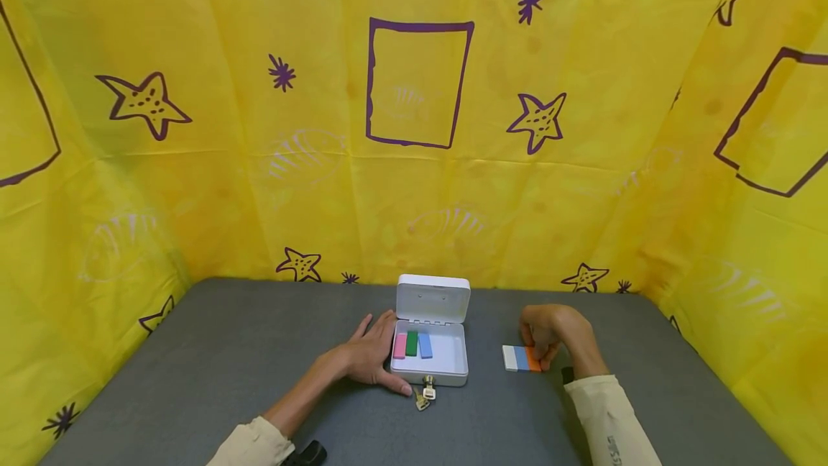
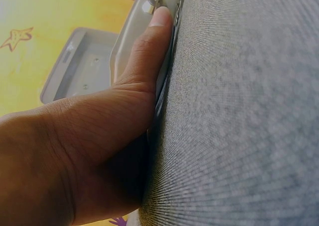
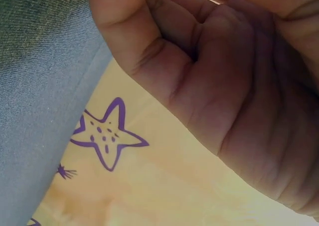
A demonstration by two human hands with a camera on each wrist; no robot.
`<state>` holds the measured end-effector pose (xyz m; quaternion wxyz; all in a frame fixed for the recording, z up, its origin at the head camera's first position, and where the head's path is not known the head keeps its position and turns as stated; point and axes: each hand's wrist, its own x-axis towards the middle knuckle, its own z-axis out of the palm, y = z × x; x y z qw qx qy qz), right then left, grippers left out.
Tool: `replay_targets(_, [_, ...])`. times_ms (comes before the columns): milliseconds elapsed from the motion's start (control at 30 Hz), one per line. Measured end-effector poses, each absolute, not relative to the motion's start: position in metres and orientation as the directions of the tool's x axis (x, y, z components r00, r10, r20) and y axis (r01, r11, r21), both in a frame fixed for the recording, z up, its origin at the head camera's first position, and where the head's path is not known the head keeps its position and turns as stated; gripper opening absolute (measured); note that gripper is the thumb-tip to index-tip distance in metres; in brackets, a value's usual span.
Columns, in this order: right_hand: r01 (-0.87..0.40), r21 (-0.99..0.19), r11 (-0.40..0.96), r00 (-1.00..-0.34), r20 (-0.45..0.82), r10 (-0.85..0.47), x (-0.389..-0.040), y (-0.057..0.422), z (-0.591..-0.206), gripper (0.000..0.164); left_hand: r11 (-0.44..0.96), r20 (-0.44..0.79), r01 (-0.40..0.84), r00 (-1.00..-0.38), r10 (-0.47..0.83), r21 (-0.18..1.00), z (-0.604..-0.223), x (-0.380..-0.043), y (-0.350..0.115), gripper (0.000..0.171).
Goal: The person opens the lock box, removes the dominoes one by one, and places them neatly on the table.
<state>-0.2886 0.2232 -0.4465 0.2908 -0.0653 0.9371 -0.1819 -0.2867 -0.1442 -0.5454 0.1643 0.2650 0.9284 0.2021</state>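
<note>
Head view shows the short row of flat white, blue and orange rectangular blocks (image 1: 521, 358) lying on the grey fabric tabletop (image 1: 226, 365) right of the small white metal cash box with raised lid (image 1: 432, 340), the right hand (image 1: 550, 333) curled over the orange end, fingertips pinching it. These blocks look light, rigid and smooth (likely slippery); pinch one across its long edges. The left hand (image 1: 371, 357) rests flat against the box's left wall, fingers straight, thumb along the front near the hanging keys (image 1: 425, 393); pink, green and blue blocks (image 1: 412, 344) lie inside.
</note>
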Motion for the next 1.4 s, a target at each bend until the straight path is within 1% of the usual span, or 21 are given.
replay_targets(167, [-0.042, -0.356, 0.934, -0.831, -0.506, -0.231, -0.287, 0.222, -0.444, 0.022, 0.783, -0.205, 0.418, -0.808, 0.552, 0.462, -0.546, -0.287, -0.145, 0.143])
replay_targets(300, [-0.122, -0.337, 0.934, -0.845, -0.457, -0.276, -0.286, 0.219, -0.441, 0.019, 0.783, -0.205, 0.409, -0.812, 0.547, 0.469, -0.543, -0.285, -0.144, 0.142])
replay_targets(500, [-0.253, -0.423, 0.870, -0.841, -0.349, -0.414, -0.288, 0.215, -0.432, 0.016, 0.777, -0.208, 0.412, -0.806, 0.555, 0.476, -0.536, -0.280, -0.142, 0.140])
replay_targets(567, [-0.326, -0.456, 0.828, -0.817, -0.305, -0.490, -0.289, 0.212, -0.428, 0.016, 0.774, -0.206, 0.415, -0.804, 0.558, 0.478, -0.533, -0.278, -0.142, 0.139])
replay_targets(667, [-0.454, -0.487, 0.746, -0.761, -0.223, -0.609, -0.288, 0.205, -0.421, 0.013, 0.777, -0.210, 0.408, -0.806, 0.553, 0.479, -0.534, -0.278, -0.142, 0.138])
replay_targets(733, [-0.530, -0.481, 0.698, -0.725, -0.169, -0.667, -0.287, 0.199, -0.418, 0.009, 0.778, -0.208, 0.408, -0.808, 0.551, 0.478, -0.537, -0.280, -0.142, 0.139])
replay_targets(833, [-0.611, -0.449, 0.652, -0.692, -0.097, -0.715, -0.286, 0.185, -0.417, 0.004, 0.779, -0.205, 0.407, -0.810, 0.549, 0.476, -0.542, -0.283, -0.143, 0.139])
replay_targets(967, [-0.644, -0.433, 0.630, -0.678, -0.057, -0.733, -0.283, 0.162, -0.420, 0.002, 0.775, -0.198, 0.412, -0.810, 0.552, 0.479, -0.544, -0.284, -0.144, 0.141])
replay_targets(1067, [-0.667, -0.418, 0.617, -0.669, -0.028, -0.743, -0.282, 0.144, -0.427, 0.005, 0.773, -0.193, 0.414, -0.810, 0.554, 0.480, -0.544, -0.284, -0.144, 0.141])
replay_targets(1167, [-0.706, -0.370, 0.604, -0.656, 0.018, -0.755, -0.282, 0.129, -0.438, 0.006, 0.772, -0.188, 0.410, -0.813, 0.551, 0.486, -0.545, -0.284, -0.144, 0.142])
replay_targets(1233, [-0.713, -0.349, 0.607, -0.658, 0.034, -0.753, -0.281, 0.119, -0.446, 0.007, 0.771, -0.189, 0.406, -0.814, 0.549, 0.491, -0.544, -0.284, -0.144, 0.141])
replay_targets(1400, [-0.677, -0.335, 0.655, -0.700, 0.017, -0.714, -0.275, 0.102, -0.461, 0.010, 0.768, -0.195, 0.402, -0.811, 0.551, 0.498, -0.535, -0.279, -0.142, 0.139])
